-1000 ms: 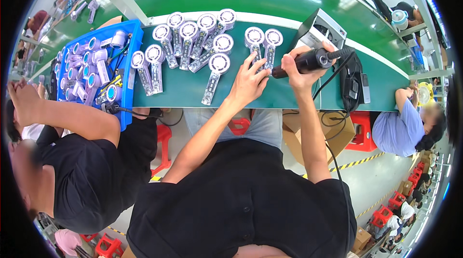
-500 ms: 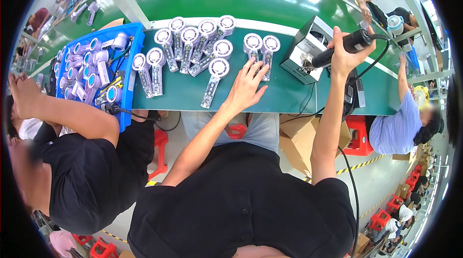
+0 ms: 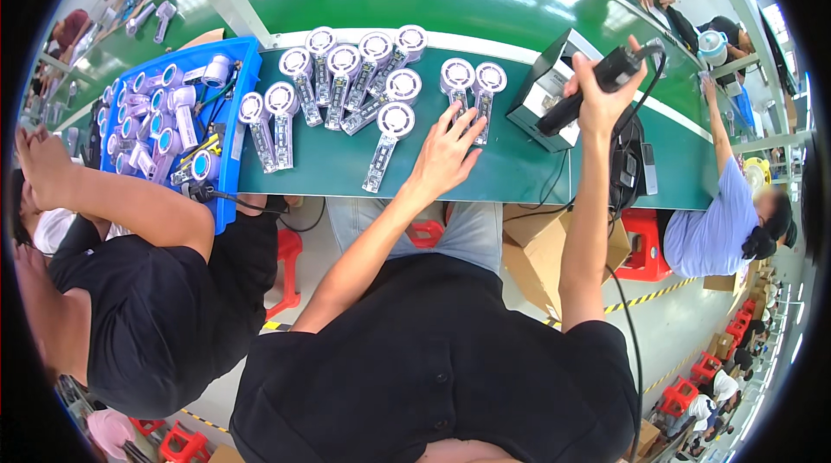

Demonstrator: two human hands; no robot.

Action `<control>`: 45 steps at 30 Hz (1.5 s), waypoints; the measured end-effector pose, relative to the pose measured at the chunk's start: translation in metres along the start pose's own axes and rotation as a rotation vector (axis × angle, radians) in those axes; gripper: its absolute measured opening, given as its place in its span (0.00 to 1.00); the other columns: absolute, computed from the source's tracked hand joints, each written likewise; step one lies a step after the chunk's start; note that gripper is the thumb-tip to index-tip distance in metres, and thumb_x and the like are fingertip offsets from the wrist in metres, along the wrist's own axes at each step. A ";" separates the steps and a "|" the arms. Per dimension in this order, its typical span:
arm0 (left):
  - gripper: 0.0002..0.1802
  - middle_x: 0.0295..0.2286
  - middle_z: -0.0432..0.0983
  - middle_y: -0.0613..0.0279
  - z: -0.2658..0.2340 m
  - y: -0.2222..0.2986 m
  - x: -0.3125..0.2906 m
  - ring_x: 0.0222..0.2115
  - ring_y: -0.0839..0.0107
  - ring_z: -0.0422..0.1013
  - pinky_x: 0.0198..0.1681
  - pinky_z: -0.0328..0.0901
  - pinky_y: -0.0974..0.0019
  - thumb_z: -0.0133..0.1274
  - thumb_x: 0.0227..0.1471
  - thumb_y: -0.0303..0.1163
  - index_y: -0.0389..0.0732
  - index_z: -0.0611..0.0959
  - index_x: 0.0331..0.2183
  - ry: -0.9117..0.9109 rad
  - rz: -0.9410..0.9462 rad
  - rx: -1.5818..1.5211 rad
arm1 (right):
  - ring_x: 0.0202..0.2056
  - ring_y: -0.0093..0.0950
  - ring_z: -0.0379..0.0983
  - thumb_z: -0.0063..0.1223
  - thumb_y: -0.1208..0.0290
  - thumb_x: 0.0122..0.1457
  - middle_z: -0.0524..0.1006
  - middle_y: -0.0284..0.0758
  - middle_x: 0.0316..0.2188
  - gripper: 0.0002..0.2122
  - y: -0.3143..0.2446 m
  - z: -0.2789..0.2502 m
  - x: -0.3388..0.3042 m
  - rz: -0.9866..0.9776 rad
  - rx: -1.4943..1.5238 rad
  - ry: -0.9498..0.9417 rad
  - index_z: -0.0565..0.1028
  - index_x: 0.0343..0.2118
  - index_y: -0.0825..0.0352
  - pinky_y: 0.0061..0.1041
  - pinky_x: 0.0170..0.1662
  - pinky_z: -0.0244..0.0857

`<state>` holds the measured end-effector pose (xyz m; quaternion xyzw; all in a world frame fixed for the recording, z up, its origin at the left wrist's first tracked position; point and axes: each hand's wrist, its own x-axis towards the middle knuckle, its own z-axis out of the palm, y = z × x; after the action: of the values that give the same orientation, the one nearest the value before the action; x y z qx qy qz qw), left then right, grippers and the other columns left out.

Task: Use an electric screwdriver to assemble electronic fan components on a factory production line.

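Observation:
My right hand (image 3: 600, 102) is wrapped round a black electric screwdriver (image 3: 616, 70), held tilted with its lower end toward the front of a grey box-shaped device (image 3: 533, 91). The screwdriver's tip is hard to make out against the device. My left hand (image 3: 440, 158) rests with fingers spread over the handles of two small lilac handheld fans, a left one (image 3: 457, 74) and a right one (image 3: 490, 77). Their handles are uncovered, showing the inner parts. Several more such fans lie to the left, the nearest being a single fan (image 3: 396, 120).
A blue bin (image 3: 248, 86) full of lilac fan parts stands at the left, beside a co-worker's arm (image 3: 143, 203). The screwdriver's black cable (image 3: 651, 99) runs down past a dark bundle (image 3: 627, 164). An open cardboard box (image 3: 541, 268) sits below the table's edge.
My right hand has shifted slightly left, and the screwdriver's lower end has moved down and left in front of the grey device. My left hand stays over the two fans.

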<state>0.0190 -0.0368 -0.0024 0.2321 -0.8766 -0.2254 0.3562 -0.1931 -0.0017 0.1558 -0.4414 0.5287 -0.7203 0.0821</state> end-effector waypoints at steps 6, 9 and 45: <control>0.30 0.56 0.68 0.55 -0.001 0.001 0.001 0.61 0.47 0.58 0.60 0.61 0.49 0.63 0.48 0.29 0.41 0.77 0.54 -0.004 0.001 -0.020 | 0.19 0.22 0.71 0.62 0.88 0.51 0.75 0.35 0.22 0.41 -0.011 0.045 -0.049 -0.105 0.198 -0.113 0.47 0.63 0.62 0.22 0.25 0.69; 0.27 0.56 0.68 0.56 -0.001 0.002 0.003 0.61 0.47 0.58 0.60 0.62 0.49 0.63 0.47 0.28 0.38 0.79 0.51 0.013 -0.009 -0.028 | 0.22 0.20 0.71 0.65 0.85 0.50 0.74 0.32 0.22 0.40 0.003 0.055 -0.053 -0.193 0.129 -0.169 0.51 0.62 0.65 0.18 0.28 0.67; 0.25 0.54 0.70 0.55 0.003 -0.007 0.005 0.60 0.47 0.58 0.55 0.63 0.47 0.65 0.41 0.28 0.36 0.82 0.45 0.023 -0.026 -0.093 | 0.17 0.20 0.69 0.62 0.89 0.49 0.74 0.35 0.19 0.38 0.023 0.068 -0.081 -0.458 0.081 -0.465 0.50 0.59 0.64 0.17 0.22 0.60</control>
<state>0.0156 -0.0443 -0.0058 0.2292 -0.8579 -0.2680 0.3737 -0.1038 -0.0112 0.0959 -0.6978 0.3538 -0.6204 0.0538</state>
